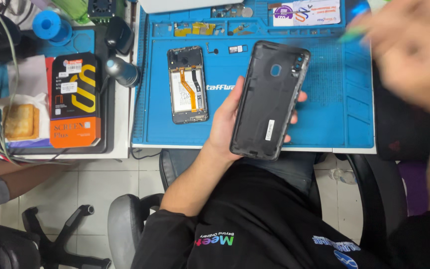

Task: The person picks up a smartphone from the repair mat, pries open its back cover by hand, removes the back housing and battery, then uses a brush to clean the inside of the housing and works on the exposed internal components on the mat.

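Left hand grips black back cover at counter's front edge.
I see my left hand (227, 124) clasping the back cover (269, 99); right hand (409, 55) is blurred, grip indeterminate; opened phone (188, 84) lies on blue mat (354, 114).

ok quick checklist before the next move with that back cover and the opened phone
1. Back cover gripped: ok, left hand holds it above the mat's front edge, inner face up.
2. Right hand ready: cannot tell, blurred; something thin and green at its fingers.
3. Opened phone steady: ok, flat on the blue mat, apart from both hands.
4. Small parts contained: ok, lying on the mat beside the phone.
5. Cover's inside clean: cannot tell.
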A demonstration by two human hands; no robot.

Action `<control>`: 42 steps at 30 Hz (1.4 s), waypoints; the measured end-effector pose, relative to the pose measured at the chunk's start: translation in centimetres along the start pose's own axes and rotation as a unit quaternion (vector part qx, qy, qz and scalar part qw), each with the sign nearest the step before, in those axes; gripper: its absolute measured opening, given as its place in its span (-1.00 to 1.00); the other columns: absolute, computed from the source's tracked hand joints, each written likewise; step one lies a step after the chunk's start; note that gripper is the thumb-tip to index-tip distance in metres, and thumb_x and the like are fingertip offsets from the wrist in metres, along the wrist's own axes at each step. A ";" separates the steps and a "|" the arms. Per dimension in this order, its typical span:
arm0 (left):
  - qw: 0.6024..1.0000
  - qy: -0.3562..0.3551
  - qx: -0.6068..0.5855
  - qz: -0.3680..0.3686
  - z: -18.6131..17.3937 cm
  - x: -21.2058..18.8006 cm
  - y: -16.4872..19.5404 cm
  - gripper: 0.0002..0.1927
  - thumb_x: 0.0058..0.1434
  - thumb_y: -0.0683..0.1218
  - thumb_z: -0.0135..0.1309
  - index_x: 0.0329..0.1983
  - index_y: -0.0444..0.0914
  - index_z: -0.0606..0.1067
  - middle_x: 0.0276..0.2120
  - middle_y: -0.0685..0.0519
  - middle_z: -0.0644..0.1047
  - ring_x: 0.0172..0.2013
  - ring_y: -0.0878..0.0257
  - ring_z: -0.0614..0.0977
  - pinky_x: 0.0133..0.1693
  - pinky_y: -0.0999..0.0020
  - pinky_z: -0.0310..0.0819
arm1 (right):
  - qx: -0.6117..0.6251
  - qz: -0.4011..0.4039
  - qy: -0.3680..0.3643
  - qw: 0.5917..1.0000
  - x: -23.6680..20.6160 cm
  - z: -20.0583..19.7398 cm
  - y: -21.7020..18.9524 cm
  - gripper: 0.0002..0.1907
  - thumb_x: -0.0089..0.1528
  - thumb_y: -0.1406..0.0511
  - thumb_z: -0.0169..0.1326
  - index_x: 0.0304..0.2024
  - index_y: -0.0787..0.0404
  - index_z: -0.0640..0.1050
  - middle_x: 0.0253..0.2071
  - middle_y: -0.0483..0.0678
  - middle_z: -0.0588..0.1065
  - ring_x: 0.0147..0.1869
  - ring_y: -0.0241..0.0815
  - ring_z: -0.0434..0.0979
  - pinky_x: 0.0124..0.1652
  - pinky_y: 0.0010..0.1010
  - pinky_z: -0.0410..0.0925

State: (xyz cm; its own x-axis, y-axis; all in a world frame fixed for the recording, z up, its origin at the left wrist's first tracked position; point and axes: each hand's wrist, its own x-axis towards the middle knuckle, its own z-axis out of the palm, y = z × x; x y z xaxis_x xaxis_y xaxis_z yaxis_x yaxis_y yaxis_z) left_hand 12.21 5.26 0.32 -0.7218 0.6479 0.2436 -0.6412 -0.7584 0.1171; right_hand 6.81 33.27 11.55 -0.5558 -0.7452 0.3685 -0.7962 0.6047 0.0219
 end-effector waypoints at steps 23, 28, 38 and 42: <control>0.995 0.042 0.064 0.065 0.2 0.7 0.1 -0.22 0.62 0.36 -0.48 0.54 -0.35 0.12 0.34 -0.26 0.34 0.07 0.05 0.58 0.03 0.11 0.61 | -0.022 0.082 0.029 0.996 1.1 -1.1 -7.1 -0.54 0.03 0.54 0.19 -0.07 0.05 0.73 -0.22 -0.13 0.54 -0.44 -0.24 0.36 -0.30 -0.32 0.22; 0.992 0.029 0.088 0.090 0.0 0.8 -0.2 -0.21 0.62 0.36 -0.50 0.53 -0.36 0.14 0.34 -0.27 0.35 0.10 0.05 0.58 0.05 0.11 0.61 | 0.320 0.073 -0.042 0.944 1.7 -1.2 -7.5 -0.53 0.03 0.24 0.35 0.01 0.07 0.62 -0.32 -0.21 0.45 -0.40 -0.34 0.42 -0.36 -0.50 0.27; 0.970 0.058 0.209 0.113 0.0 0.4 -1.2 -0.19 0.62 0.35 -0.55 0.48 -0.40 0.21 0.36 -0.18 0.36 0.19 0.12 0.54 0.24 0.22 0.45 | 0.171 0.019 0.084 0.982 2.4 3.8 -9.9 -0.68 0.17 0.41 0.33 -0.02 0.25 0.66 -0.52 -0.14 0.49 -0.49 -0.26 0.39 -0.41 -0.36 0.19; 0.965 0.078 0.230 0.100 -0.1 0.3 -1.0 -0.16 0.56 0.36 -0.54 0.52 -0.38 0.22 0.35 -0.15 0.36 0.19 0.15 0.54 0.25 0.27 0.44 | 0.220 0.026 0.083 0.972 2.6 4.3 -9.4 -0.78 0.16 0.37 0.34 -0.14 0.22 0.64 -0.42 -0.12 0.58 -0.45 -0.26 0.44 -0.39 -0.41 0.21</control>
State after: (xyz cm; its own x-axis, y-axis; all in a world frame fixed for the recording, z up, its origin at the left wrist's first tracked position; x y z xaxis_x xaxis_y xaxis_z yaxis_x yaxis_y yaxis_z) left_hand 12.60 6.16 0.15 -0.8726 0.4608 0.1621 -0.3274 -0.7980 0.5061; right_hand 11.82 24.48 8.34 -0.5810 -0.6387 0.5045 -0.8134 0.4340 -0.3873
